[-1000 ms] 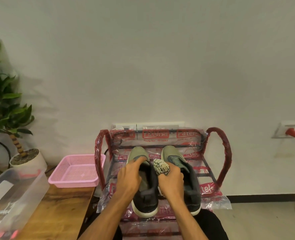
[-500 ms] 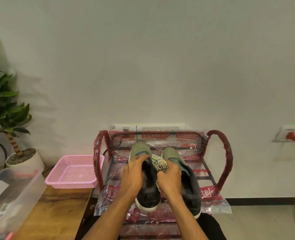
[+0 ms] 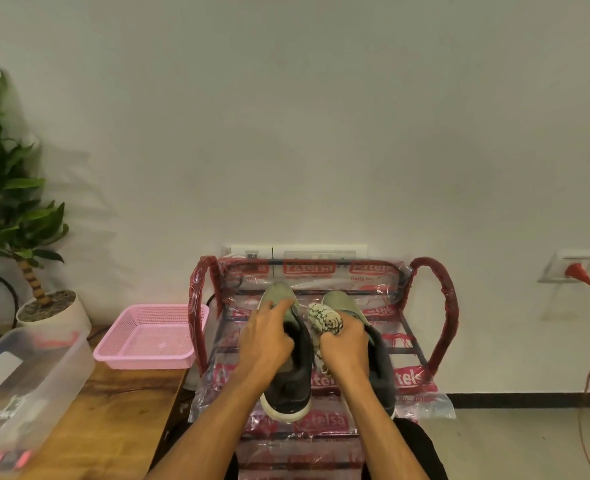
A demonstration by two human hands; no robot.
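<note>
Two shoes [image 3: 378,368] sit on the rack [image 3: 438,306]; left hand [image 3: 267,341] grips the left shoe [image 3: 290,386] at its opening, right hand [image 3: 343,344] clutches a rolled sock [image 3: 323,318] poking out at its 12 o'clock.

The left shoe [image 3: 288,386] and right shoe [image 3: 380,368] are sitting side by side on the shoe rack [image 3: 411,344]. The left hand [image 3: 265,341] is gripping the left shoe, and the right hand [image 3: 345,348] is holding a rolled sock [image 3: 324,318] between the two shoes. Left of the rack, a basket [image 3: 144,361] is lying on the tabletop [image 3: 113,410], with a storage box [image 3: 27,375] sitting before it and a potted plant [image 3: 49,308] standing behind.
</note>
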